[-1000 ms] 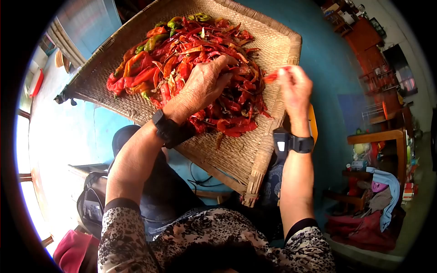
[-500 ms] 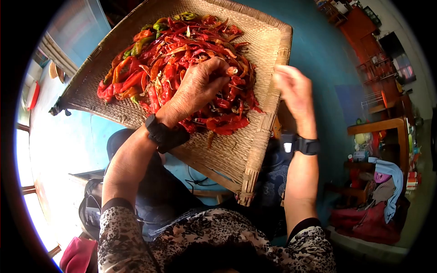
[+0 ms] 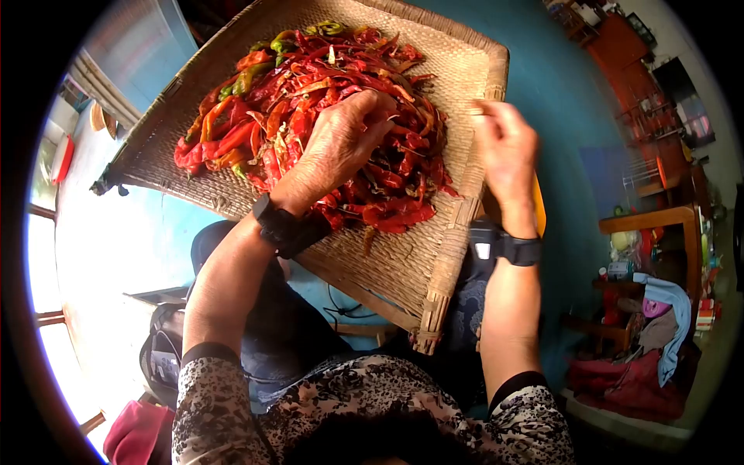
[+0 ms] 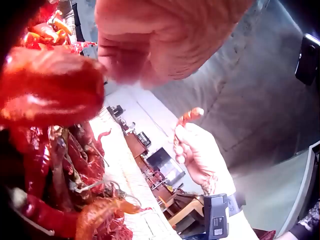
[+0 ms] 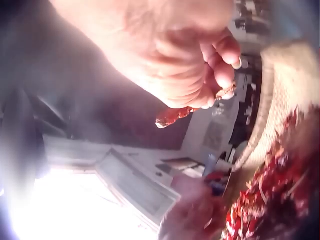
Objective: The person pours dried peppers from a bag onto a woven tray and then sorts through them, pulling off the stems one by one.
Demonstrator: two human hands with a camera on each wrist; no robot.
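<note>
The right hand (image 3: 508, 151) is closed up pretty tight, fingers curled, with one small red chili (image 4: 189, 116) pinched in it, stem end poking out. It's held up by the right rim of the woven tray (image 3: 465, 77), not down in the heap. The left hand (image 3: 345, 139) is bent over the middle of the tray, fingers curled in above the chili pile (image 3: 294, 128); whether anything's gripped there honestly can't be told, since the fingertips are hidden. In the left wrist view a shiny red chili (image 4: 52, 90) is seen close up near those fingers, contact unclear.

The pile is mostly red, heaped in the tray, with some green chilies (image 3: 280, 43) mixed in toward the tray's far left side. A dark wristband is worn on each wrist. Well right of the tray, a light blue cloth (image 3: 673, 310) is draped by a wooden chair (image 3: 659, 219). A dark bag (image 3: 163, 349) is seen to the lower left of the tray, with a pink cloth (image 3: 138, 434) near it.
</note>
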